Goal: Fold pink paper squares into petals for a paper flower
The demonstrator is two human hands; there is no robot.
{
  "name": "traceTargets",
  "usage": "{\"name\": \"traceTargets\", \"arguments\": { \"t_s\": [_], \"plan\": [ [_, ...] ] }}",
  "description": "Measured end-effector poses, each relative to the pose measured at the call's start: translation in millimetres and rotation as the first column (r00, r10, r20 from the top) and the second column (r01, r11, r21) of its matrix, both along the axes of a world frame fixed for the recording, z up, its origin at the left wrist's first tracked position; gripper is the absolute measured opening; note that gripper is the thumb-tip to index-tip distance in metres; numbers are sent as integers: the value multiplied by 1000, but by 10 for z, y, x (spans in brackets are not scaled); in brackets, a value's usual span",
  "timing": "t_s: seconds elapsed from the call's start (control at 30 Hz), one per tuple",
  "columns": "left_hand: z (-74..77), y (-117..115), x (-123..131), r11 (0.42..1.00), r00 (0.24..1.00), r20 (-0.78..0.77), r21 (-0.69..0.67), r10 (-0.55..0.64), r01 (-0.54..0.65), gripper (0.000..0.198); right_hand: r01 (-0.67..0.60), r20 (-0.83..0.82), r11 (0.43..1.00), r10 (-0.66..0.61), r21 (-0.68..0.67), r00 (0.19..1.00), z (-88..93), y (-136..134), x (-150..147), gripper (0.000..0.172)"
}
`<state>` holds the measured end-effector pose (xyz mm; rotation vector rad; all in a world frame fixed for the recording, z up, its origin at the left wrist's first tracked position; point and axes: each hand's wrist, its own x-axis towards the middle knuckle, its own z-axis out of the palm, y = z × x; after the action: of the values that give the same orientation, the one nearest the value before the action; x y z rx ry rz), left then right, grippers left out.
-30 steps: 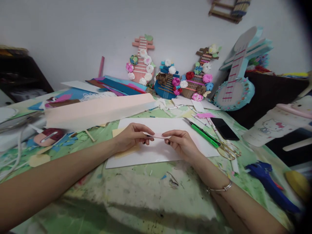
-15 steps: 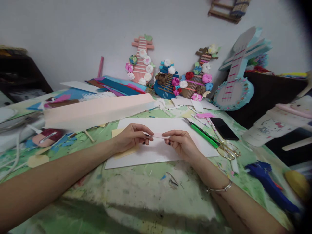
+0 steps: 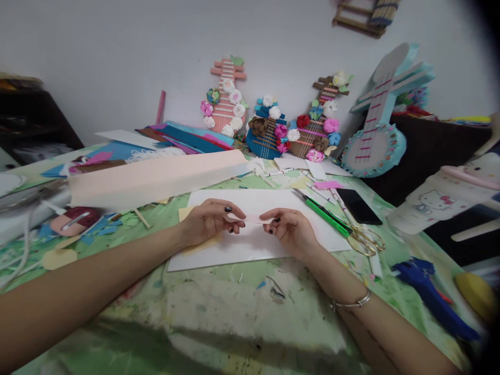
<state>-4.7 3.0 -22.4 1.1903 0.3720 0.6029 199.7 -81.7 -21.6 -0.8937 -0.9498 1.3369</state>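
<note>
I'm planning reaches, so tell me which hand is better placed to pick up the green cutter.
Probably the right hand: the green cutter lies close beside it, while the left hand is farther off. Both hands hold the pink strip, though.

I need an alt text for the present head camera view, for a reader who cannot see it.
A person's left hand and right hand hold a pale pink strip between them, over a white board. To the right lie a green cutter, gold-handled scissors and a black phone; behind, flower-decorated model instruments stand by a wall.
</note>
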Motion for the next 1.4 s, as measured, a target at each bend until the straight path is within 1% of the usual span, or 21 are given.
{"name": "traceTargets", "arguments": {
  "t_s": [0.13, 0.2, 0.37, 0.57, 0.63, 0.73, 0.83, 0.93, 1.03, 1.13, 1.2, 1.3, 1.4],
  "plan": [
    [-13, -32, 42, 998, 996, -70, 12, 55, -54, 14, 37, 32, 999, -37, -15, 999, -7, 5, -25, 13],
    [-24, -37, 50, 997, 993, -98, 36, 64, -61, 16, 65, 71, 998, -64, -20, 995, -15, 11, -39, 16],
    [-41, -24, 46, 990, 984, -143, 105, 106, -91, 32, 126, 134, 992, -122, -20, 983, -8, 19, -63, 31],
    [-38, -16, 65, 983, 968, -189, 100, 168, -151, 27, 135, 199, 991, -129, -18, 972, -67, 61, -16, 35],
    [-28, -25, 67, 979, 963, -199, 122, 183, -161, 26, 127, 218, 992, -121, -15, 968, -89, 73, 9, 34],
    [-2, -54, 68, 959, 947, -229, 223, 223, -172, 23, 85, 271, 996, -80, -7, 959, -78, 67, 22, 32],
    [25, -97, 74, 934, 934, -261, 322, 244, -154, 21, 27, 386, 1000, -28, 8, 922, -24, 34, -11, 31],
    [41, -132, 79, 927, 939, -267, 358, 217, -113, 20, -23, 482, 1000, 13, 13, 876, 20, 9, -59, 26],
    [54, -143, 78, 927, 934, -281, 358, 222, -113, 20, -9, 523, 1000, -5, 23, 852, 24, 8, -76, 20],
    [70, -137, 74, 939, 925, -299, 317, 235, -136, 22, 45, 551, 998, -67, 54, 832, 9, 16, -59, 18],
    [78, -134, 71, 947, 924, -304, 286, 233, -145, 24, 56, 560, 996, -86, 71, 824, -3, 19, -43, 17],
    [80, -133, 67, 956, 926, -303, 249, 227, -153, 25, 60, 552, 995, -96, 83, 828, -23, 25, -24, 15],
    [71, -133, 63, 953, 928, -285, 250, 239, -169, 24, 77, 520, 992, -117, 98, 846, -41, 36, -17, 13]
  ]
}}
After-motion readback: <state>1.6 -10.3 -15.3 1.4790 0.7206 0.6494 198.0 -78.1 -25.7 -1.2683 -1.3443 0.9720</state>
